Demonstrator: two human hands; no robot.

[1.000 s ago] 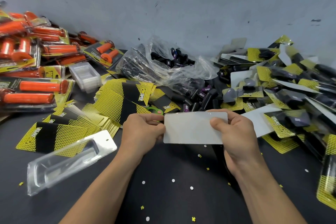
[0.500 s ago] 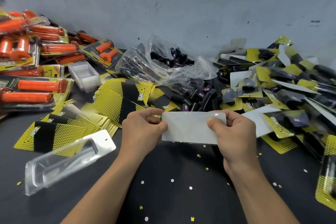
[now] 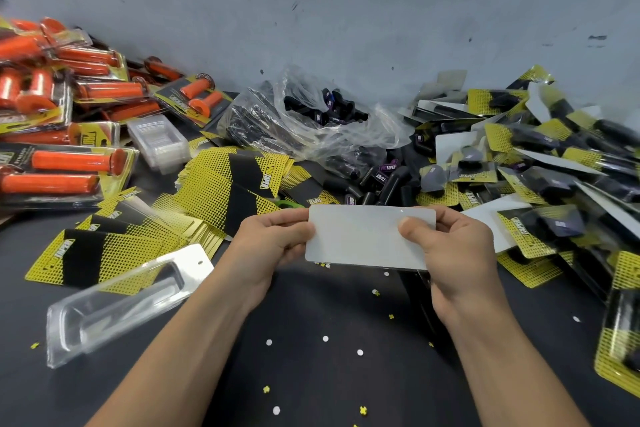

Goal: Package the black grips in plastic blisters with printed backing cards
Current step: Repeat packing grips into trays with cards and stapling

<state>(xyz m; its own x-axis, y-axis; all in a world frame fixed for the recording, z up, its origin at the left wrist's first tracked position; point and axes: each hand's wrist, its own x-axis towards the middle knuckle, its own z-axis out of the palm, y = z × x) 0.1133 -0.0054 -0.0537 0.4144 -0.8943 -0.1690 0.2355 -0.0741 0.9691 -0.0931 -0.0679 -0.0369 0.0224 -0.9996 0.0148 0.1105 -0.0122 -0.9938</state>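
Black grips [image 3: 388,184] lie loose in a heap toward the far middle of the dark tabletop [image 3: 311,374], more of them spilling out of a crumpled clear plastic bag [image 3: 311,121] just behind, close to the grey wall [image 3: 346,3]. Nearer the person, both hands are up off the surface with a backing card [image 3: 363,237] stretched between them, its plain white side facing up. The left hand [image 3: 273,243] pinches the card's left short edge, fingers curled tight behind it. The right hand [image 3: 457,253] grips the right end, thumb pressed flat on the white face near the small punched hole. I cannot tell whether a blister or grip sits under the card.

To the left, a fanned stack of printed cards [image 3: 221,191] in yellow and black spreads toward the near left edge, and an empty clear blister [image 3: 117,305] lies tilted on top of the lowest ones. A nest of empty blisters [image 3: 159,144] sits behind that stack. Packs of orange grips [image 3: 65,163] crowd the far left corner. Finished packs of black grips [image 3: 554,163] pile up along the right edge. Tiny white and yellow punch-outs [image 3: 325,338] dot the bare surface between the forearms.
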